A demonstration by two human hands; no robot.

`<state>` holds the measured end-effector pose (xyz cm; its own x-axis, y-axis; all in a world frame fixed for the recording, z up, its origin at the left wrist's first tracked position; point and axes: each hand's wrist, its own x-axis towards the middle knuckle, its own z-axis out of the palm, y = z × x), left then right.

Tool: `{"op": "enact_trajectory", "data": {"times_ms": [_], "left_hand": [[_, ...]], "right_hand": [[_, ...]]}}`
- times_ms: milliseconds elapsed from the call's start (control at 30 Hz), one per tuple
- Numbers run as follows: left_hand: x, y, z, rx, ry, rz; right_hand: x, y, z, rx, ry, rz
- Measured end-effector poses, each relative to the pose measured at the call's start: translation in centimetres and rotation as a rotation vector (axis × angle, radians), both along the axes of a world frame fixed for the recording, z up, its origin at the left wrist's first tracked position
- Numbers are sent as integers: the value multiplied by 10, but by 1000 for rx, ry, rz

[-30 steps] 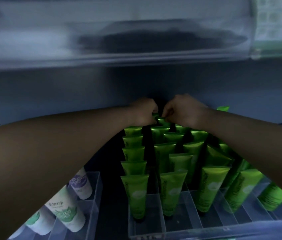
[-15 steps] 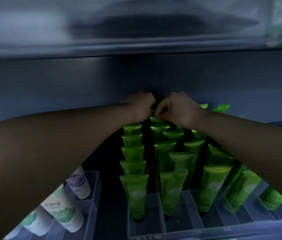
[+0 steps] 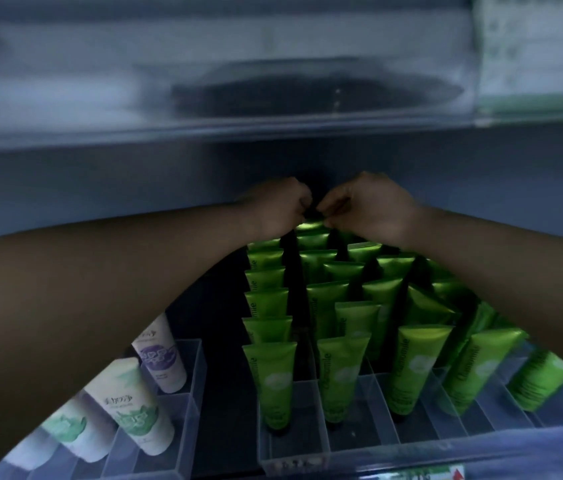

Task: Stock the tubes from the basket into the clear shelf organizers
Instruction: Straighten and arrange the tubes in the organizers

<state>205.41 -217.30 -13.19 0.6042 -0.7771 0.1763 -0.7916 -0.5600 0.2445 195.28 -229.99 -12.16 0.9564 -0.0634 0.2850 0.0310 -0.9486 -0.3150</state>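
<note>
Far back, left hand (image 3: 278, 206) and right hand (image 3: 368, 206), fingers curled, almost meeting, pinch the rearmost green tube (image 3: 310, 226).

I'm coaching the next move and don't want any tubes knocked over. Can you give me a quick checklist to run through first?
1. Hands located: ok. The left hand and right hand are at the shelf's back, fingers curled over the rearmost green tube.
2. Firm pinch on that tube: cannot tell, the fingertips are dim and partly hidden.
3. Front green tubes upright in the clear organizer: ok.
4. Right-side rows straight: not ok, the far-right tube leans outward.
5. Room in the lanes: ok, bare lane floor shows ahead of the front tubes.
6. Basket stock: cannot tell, the basket is not in view.
</note>
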Motion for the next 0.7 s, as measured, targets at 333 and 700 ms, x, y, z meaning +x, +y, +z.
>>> {"op": "enact_trajectory", "data": {"times_ms": [333,700], "left_hand": [[-47,19,12,-117,5,-112],[-52,14,1,126,-82,-131]], "right_hand": [[-40,1,6,64,89,26],[-48,15,-10,-87,160,5]]}}
